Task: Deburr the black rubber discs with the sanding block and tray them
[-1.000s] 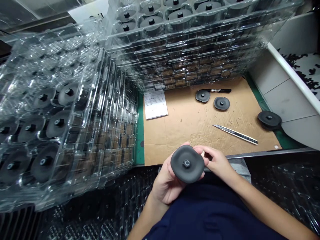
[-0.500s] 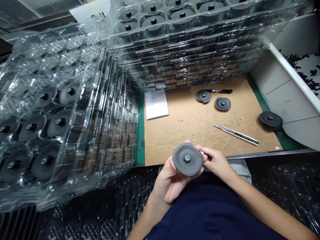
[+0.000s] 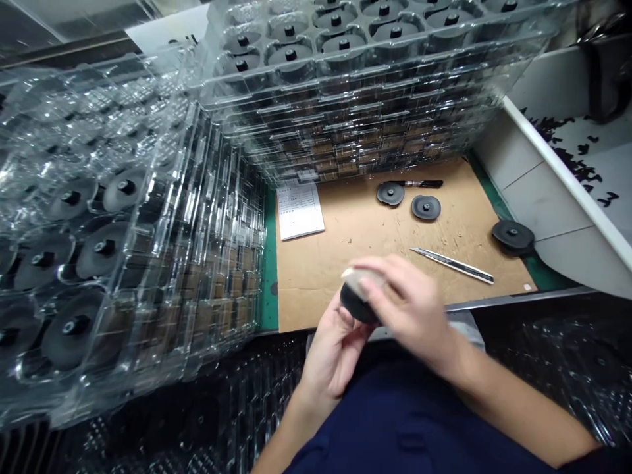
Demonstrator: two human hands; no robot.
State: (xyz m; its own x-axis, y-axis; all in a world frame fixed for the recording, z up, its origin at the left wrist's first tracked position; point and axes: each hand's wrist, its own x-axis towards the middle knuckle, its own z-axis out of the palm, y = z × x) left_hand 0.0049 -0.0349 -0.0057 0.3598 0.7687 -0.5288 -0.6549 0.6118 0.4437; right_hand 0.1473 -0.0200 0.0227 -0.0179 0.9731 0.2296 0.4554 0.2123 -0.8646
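A black rubber disc [image 3: 353,306] is cradled in the left hand [image 3: 334,349], fingers curled around it, just beyond the near edge of the cardboard sheet [image 3: 316,289]. The right hand [image 3: 407,306] is blurred directly above the disc; whether its fingers [image 3: 390,283] grip the pale piece [image 3: 356,276] cannot be told. More discs [image 3: 101,250] are seated in clear plastic trays [image 3: 345,131] stacked left and behind.

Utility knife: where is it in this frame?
In the head view, the utility knife lies on the cardboard sheet, just beyond the right hand and below two dark discs.
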